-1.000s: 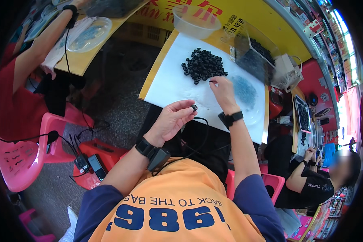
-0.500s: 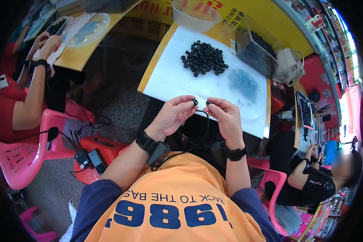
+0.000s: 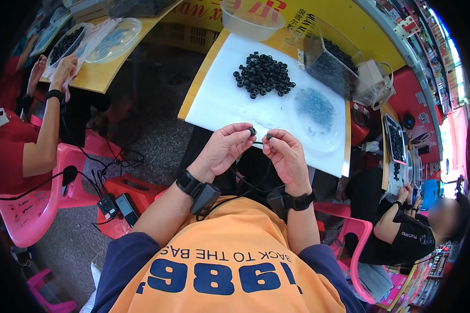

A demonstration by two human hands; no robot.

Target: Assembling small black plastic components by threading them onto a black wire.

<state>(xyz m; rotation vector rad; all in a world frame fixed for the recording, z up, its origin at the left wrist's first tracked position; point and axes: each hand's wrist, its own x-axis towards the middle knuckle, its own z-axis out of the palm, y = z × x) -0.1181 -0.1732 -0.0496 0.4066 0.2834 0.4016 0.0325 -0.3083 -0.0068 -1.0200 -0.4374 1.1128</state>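
Left hand: the left hand [image 3: 223,150] sits at the centre of the frame, just below the near edge of the white sheet, its fingertips pinched together on a small black ring [image 3: 251,131].
Right hand: the right hand [image 3: 286,155] is just to the right of the left one, fingertips closed on a small dark piece [image 3: 269,136]; what kind of piece it is cannot be told.
Gap between hands: the ring and the dark piece are near each other but apart, with a thin black cord [image 3: 258,142] running between them and looping down below the hands.
Wrists: each wrist wears a black band, the left wrist band [image 3: 189,183] carrying a small dark box with a cable.
White sheet: the white sheet [image 3: 230,101] covers the yellow table [image 3: 201,78] in the upper middle of the frame.
Pile of rings: a heap of black rings [image 3: 263,79] lies on the sheet, above the hands and well apart from them.
Clear dish: a clear dish [image 3: 314,112] with bluish small parts rests on the sheet to the right of the heap.
Clear box: a clear box [image 3: 329,65] holding dark parts stands at the upper right of the sheet.
Bowl: a clear bowl [image 3: 251,21] stands at the top of the frame.
Left side of frame: a person in red [image 3: 15,146] sits on a pink chair [image 3: 31,219].
Lower right of frame: a person in black [image 3: 402,235] sits working at another table.
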